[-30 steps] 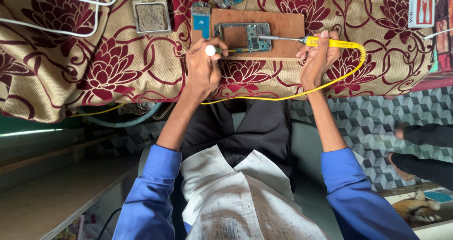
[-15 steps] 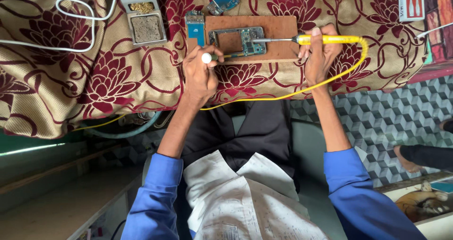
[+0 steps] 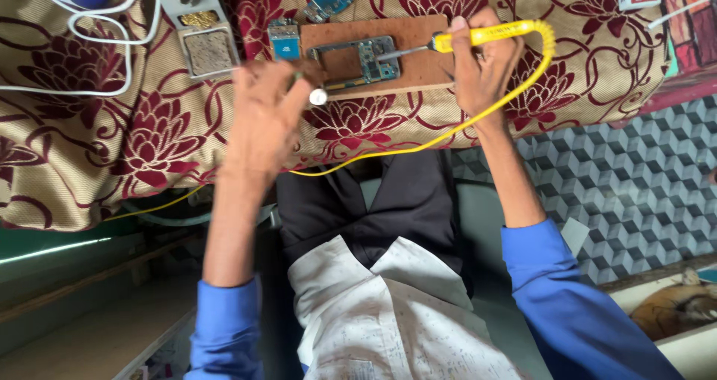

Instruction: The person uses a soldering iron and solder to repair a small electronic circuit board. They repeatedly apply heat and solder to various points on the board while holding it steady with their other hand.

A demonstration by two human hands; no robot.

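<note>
**Soldering iron meets circuit board on a flowered cloth**

The right hand (image 3: 484, 66) grips a yellow-handled soldering iron (image 3: 478, 36), its metal tip resting on a circuit board (image 3: 357, 57) clamped in a metal holder on a wooden block (image 3: 418, 40). The left hand (image 3: 265, 118) hovers near the block's edge, fingers spread and loose, with a small round white object (image 3: 318, 96) at its fingertips. The iron's yellow cord (image 3: 418, 144) trails over the maroon floral cloth (image 3: 112, 126). A tip-cleaning tray (image 3: 208, 50) sits to the left.

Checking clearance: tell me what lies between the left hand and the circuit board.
In the head view, bare wooden board and a small white round piece at the left hand fingertips, short of the circuit board.
</note>
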